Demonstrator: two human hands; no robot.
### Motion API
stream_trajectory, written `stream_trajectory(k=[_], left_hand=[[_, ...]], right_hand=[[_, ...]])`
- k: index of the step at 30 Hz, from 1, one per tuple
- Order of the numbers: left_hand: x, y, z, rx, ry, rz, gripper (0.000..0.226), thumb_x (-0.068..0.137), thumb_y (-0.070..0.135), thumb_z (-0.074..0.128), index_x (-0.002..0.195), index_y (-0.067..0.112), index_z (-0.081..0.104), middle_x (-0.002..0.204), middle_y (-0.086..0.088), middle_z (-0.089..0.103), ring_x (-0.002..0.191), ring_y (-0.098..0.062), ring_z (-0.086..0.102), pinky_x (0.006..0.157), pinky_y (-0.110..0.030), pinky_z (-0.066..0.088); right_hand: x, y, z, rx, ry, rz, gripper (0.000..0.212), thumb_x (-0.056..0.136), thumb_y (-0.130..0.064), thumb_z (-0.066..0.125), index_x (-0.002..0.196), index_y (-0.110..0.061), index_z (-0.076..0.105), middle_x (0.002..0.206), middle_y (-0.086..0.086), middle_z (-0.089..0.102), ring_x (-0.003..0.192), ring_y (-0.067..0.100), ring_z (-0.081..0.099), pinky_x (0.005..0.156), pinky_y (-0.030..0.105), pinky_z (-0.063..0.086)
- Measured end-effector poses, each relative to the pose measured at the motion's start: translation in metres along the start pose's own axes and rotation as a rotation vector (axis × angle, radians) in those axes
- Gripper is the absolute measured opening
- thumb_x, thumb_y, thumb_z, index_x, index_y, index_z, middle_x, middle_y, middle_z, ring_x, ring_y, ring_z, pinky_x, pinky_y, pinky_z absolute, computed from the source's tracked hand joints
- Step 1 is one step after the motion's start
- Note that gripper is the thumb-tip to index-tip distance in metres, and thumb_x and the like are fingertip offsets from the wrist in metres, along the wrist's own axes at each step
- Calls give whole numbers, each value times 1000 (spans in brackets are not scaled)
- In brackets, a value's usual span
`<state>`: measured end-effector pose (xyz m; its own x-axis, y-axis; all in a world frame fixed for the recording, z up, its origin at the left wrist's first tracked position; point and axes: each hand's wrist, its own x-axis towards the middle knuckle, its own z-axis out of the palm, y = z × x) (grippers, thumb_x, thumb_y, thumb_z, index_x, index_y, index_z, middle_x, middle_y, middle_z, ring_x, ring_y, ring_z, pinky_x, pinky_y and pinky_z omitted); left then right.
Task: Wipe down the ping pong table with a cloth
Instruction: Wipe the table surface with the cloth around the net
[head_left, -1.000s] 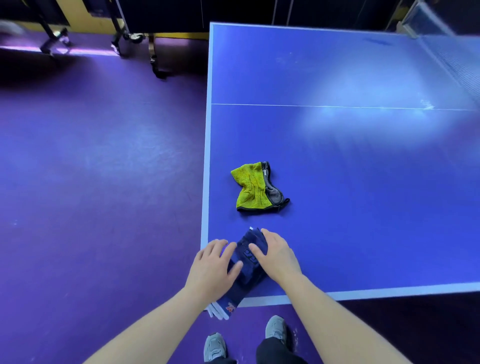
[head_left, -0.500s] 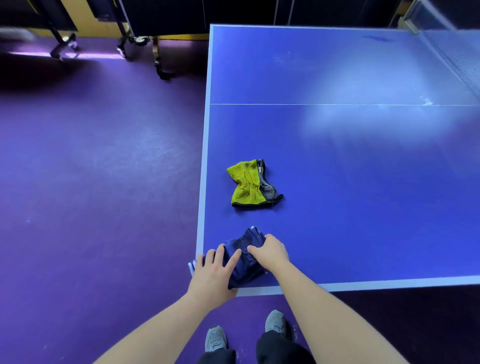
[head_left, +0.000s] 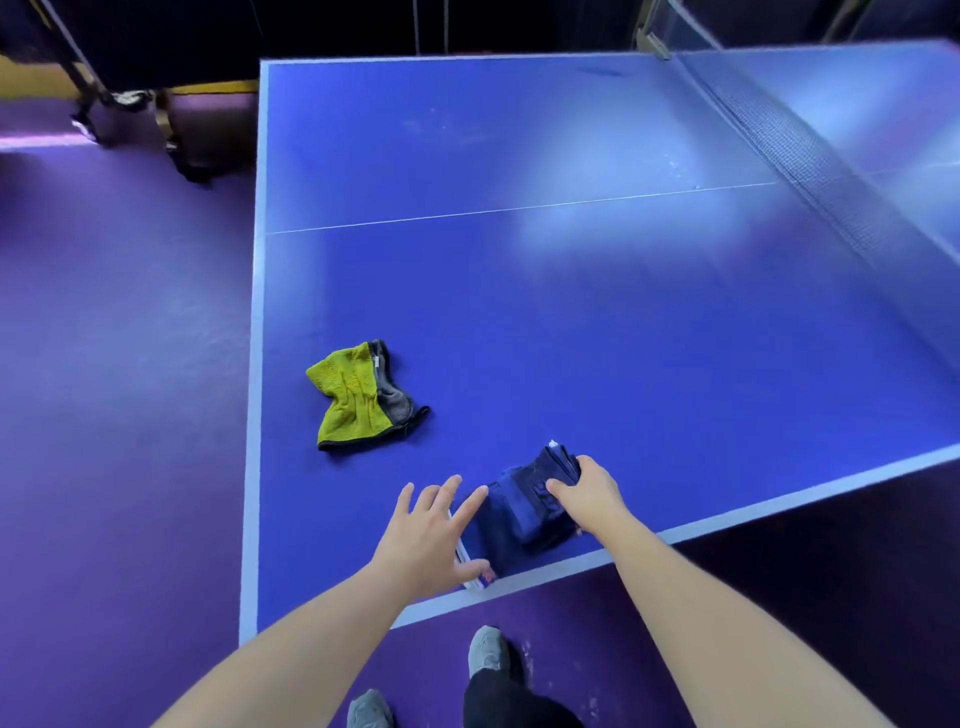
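A folded dark blue cloth (head_left: 524, 512) lies on the blue ping pong table (head_left: 623, 338) near its front edge. My right hand (head_left: 589, 493) lies on the cloth's right part, fingers curled over its far end and thumb on top. My left hand (head_left: 428, 535) lies flat with spread fingers on the cloth's left end, where a white striped border shows. A crumpled yellow-green and grey cloth (head_left: 361, 397) sits apart, further in near the table's left edge.
The net (head_left: 810, 156) crosses the table at the right. Purple floor surrounds the table. Dark metal frames with wheels (head_left: 130, 98) stand at the back left. My grey shoes (head_left: 485, 652) are just below the table's front edge.
Both hands and the dark blue cloth have slid to the right along the front edge, away from the table's left corner. The yellow-green cloth has stayed where it was.
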<state>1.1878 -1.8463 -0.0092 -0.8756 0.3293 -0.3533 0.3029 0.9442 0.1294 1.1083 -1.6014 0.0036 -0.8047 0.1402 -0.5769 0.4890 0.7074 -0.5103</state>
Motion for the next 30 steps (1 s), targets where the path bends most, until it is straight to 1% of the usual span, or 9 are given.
stream_trajectory(k=[2, 6, 10, 12, 15, 20, 24, 27, 30], left_hand=[[20, 19, -7, 19, -16, 37, 93, 85, 82, 31, 159, 37, -3, 166, -6, 13, 146, -29, 24, 122, -57, 10], [49, 53, -13, 47, -41, 99, 87, 90, 77, 29, 160, 34, 1, 166, -5, 14, 147, -28, 21, 123, -57, 6], [70, 75, -20, 98, -72, 137, 82, 94, 75, 26, 160, 34, -1, 166, -5, 10, 149, -28, 16, 123, -56, 3], [76, 80, -25, 112, -76, 138, 81, 94, 74, 26, 160, 33, 2, 166, -5, 11, 150, -28, 14, 123, -55, 2], [79, 78, -32, 130, -92, 125, 79, 96, 72, 26, 160, 33, 2, 166, -6, 10, 151, -29, 12, 123, -55, 3], [75, 53, -49, 125, -78, 50, 75, 97, 71, 22, 160, 33, 3, 167, -7, 7, 152, -31, 9, 123, -55, 3], [66, 20, -63, 90, -40, -42, 74, 97, 69, 15, 160, 32, 5, 167, -7, 7, 153, -30, 8, 124, -54, 2], [57, -14, -67, 58, 2, -107, 82, 87, 68, -1, 160, 31, 9, 167, -7, 11, 152, -29, 11, 124, -53, 3], [46, -64, -62, 24, 52, -218, 77, 91, 61, 5, 157, 28, 27, 162, -8, 30, 148, -30, 28, 123, -53, 16]], right_hand=[[6, 22, -23, -7, 31, 42, 25, 91, -35, 63, 108, -19, 53, 109, 5, 57, 90, 25, 60, 54, 38, 58], [16, 58, -53, -17, 134, 131, 37, 94, -36, 62, 122, -14, 51, 116, 5, 48, 89, 24, 57, 78, 47, 57], [26, 80, -69, 5, 196, 186, 47, 96, -38, 61, 131, -11, 46, 123, 9, 45, 92, 28, 60, 83, 46, 55], [29, 83, -73, -45, 177, 186, 54, 95, -44, 60, 136, -13, 43, 127, 8, 46, 99, 28, 59, 85, 45, 54], [29, 81, -76, -264, 165, 173, 65, 95, -52, 55, 147, -20, 32, 138, 7, 46, 121, 29, 50, 97, 45, 46], [31, 53, -75, -537, 244, 39, 77, 96, -54, 47, 157, -22, 12, 156, 9, 29, 141, 28, 30, 112, 44, 30], [37, 2, -54, -600, 225, -117, 69, 100, -51, 41, 158, -25, 15, 164, 7, 16, 151, 25, 13, 121, 45, 17], [42, -49, -20, -619, 210, -242, 65, 102, -51, 39, 158, -26, 18, 164, 5, 18, 152, 23, 12, 122, 43, 16], [42, -107, 30, -612, 191, -375, 62, 102, -52, 38, 157, -26, 22, 164, 3, 19, 152, 20, 14, 122, 42, 16]])
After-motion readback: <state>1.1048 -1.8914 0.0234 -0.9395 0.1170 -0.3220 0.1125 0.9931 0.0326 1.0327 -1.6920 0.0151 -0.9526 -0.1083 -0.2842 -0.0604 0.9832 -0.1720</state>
